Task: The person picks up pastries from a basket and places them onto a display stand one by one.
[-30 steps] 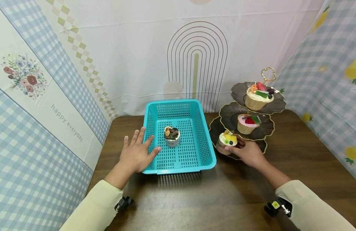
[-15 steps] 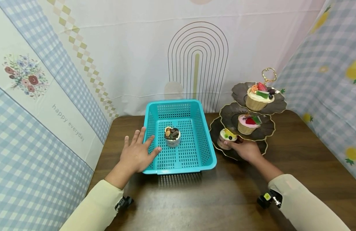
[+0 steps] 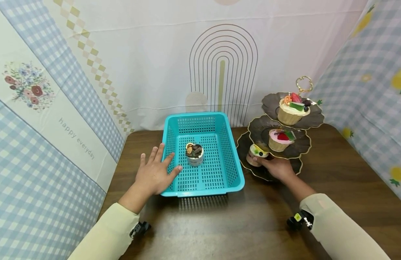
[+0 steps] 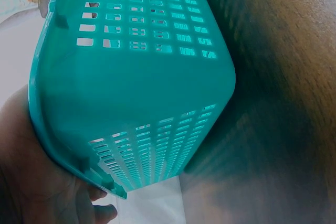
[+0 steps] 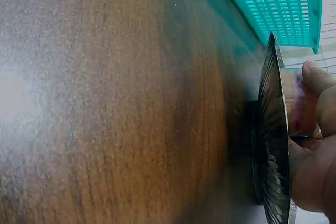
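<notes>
My right hand [image 3: 280,169] grips a small clear dessert cup [image 3: 253,159] by its side, thumb toward the front. The cup, topped with cream and fruit, is on the bottom tier of a dark three-tier cake stand [image 3: 244,142]; the middle tier covers part of its top. In the right wrist view, the cup [image 5: 297,103] shows layered sides just above the plate [image 5: 274,129]. My left hand [image 3: 155,173] lies with spread fingers over the left rim of a turquoise basket [image 3: 237,180]. A chocolate-topped dessert cup [image 3: 194,157] stands inside the basket.
A pink-topped cupcake [image 3: 278,141] sits on the middle tier, and a larger fruit-topped cupcake [image 3: 291,112] on the top tier, below a gold ring handle [image 3: 304,83]. Printed cloths [image 3: 148,65] hang behind and on both sides of the wooden table [image 3: 200,231].
My right hand and the fruit-topped cup have shifted from the bottom tier's front left edge further in under the middle tier. The right forearm has swung left. My left hand has stayed still.
</notes>
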### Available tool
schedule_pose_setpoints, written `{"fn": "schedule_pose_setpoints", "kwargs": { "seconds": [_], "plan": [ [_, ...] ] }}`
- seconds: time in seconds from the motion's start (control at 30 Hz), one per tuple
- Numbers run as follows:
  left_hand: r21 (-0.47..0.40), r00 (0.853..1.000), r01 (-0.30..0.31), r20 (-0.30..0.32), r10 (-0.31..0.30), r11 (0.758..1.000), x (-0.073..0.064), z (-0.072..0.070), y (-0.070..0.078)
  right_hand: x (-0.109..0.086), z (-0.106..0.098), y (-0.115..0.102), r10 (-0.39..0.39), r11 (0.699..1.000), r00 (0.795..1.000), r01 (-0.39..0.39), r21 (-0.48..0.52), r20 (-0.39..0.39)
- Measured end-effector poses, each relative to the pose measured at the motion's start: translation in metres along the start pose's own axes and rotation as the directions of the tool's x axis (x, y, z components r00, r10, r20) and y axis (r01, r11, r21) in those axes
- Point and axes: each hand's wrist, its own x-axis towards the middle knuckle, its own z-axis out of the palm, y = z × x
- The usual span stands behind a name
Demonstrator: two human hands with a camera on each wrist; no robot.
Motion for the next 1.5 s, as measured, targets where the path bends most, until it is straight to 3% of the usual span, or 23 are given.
{"fn": "schedule_pose_setpoints", "kwargs": {
  "seconds": [0.2,0.37,0.47,0.57,0.67,0.77,0.9,1.0,1.27,1.5],
  "plan": [
    [-0.002,1.000,0.004,0.006,-0.004,1.000,-0.001,-0.001,0.000,-0.002,-0.001,0.001,-0.022,0.999,1.000,0.022,0.041,-0.005],
    [-0.006,1.000,0.006,0.005,-0.006,1.000,-0.001,0.000,0.000,-0.007,-0.004,0.002,-0.010,1.000,1.000,0.009,0.016,0.014],
    [-0.003,1.000,0.008,0.003,-0.008,1.000,-0.001,0.000,0.000,-0.009,-0.005,0.004,-0.077,0.997,0.997,0.077,0.026,-0.021],
    [-0.004,1.000,0.010,0.003,-0.010,1.000,-0.001,0.001,0.000,-0.012,-0.007,0.006,-0.180,0.982,0.980,0.183,0.037,-0.079],
    [-0.009,1.000,0.010,0.003,-0.010,1.000,-0.001,0.002,0.000,-0.017,-0.011,0.008,-0.234,0.972,0.965,0.237,0.006,-0.115],
    [-0.011,1.000,0.013,0.001,-0.013,1.000,-0.001,0.002,-0.001,-0.025,-0.018,0.008,-0.221,0.975,0.969,0.219,-0.033,-0.107],
    [-0.009,1.000,0.014,0.003,-0.013,1.000,-0.001,0.002,-0.001,-0.037,-0.026,0.003,-0.163,0.987,0.985,0.163,-0.010,-0.052],
    [-0.009,1.000,0.009,0.001,-0.009,1.000,0.000,0.001,-0.001,-0.045,-0.029,-0.005,-0.170,0.985,0.985,0.170,0.001,0.000],
    [-0.015,1.000,0.008,0.000,-0.008,1.000,0.001,0.001,0.000,-0.056,-0.033,-0.029,-0.308,0.951,0.949,0.310,-0.015,0.058],
    [-0.013,1.000,0.007,0.009,-0.007,1.000,0.001,0.001,0.000,-0.052,-0.034,-0.052,-0.455,0.891,0.890,0.454,0.021,0.039]
  ]
}}
